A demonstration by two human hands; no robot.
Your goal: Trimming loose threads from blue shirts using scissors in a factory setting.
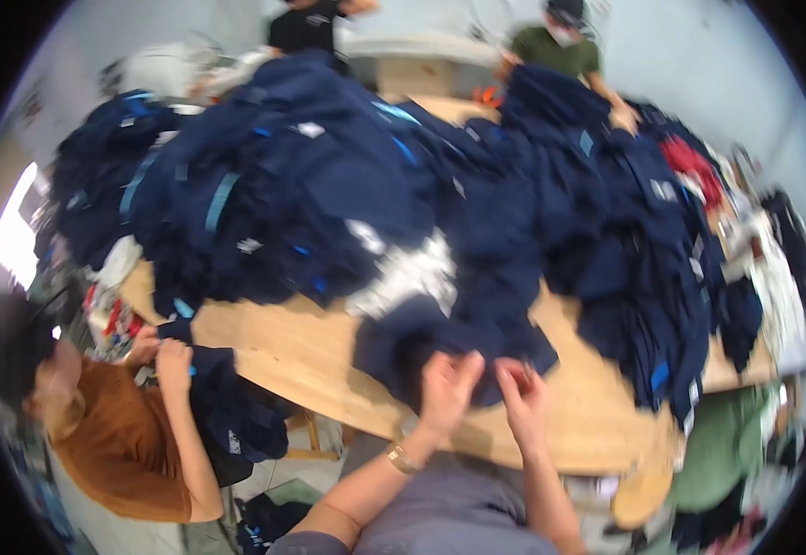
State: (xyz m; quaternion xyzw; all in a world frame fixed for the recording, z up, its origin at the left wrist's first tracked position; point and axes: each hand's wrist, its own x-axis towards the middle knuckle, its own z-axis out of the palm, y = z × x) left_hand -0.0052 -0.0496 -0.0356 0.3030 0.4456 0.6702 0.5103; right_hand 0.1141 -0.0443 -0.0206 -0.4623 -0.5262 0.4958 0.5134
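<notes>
My left hand (447, 387), with a gold-coloured watch on its wrist, is closed over the navy garment (389, 356) at the near edge of the table, its fingertips seemingly pinching the cloth. Just to its right, my right hand (522, 396) has thumb and fingers drawn together. Whatever lies in that pinch is too small and blurred to name. A narrow gap separates the two hands, with dark cloth behind them. White cloth or paper (412, 277) lies directly beyond the garment.
Large heaps of navy garments (329, 176) cover much of the wooden table (283, 342). At left, a person in a brown top (125, 444) handles navy cloth. Across the table, a person in green (551, 55) holds up dark cloth; another in black (306, 32) stands beyond the heap.
</notes>
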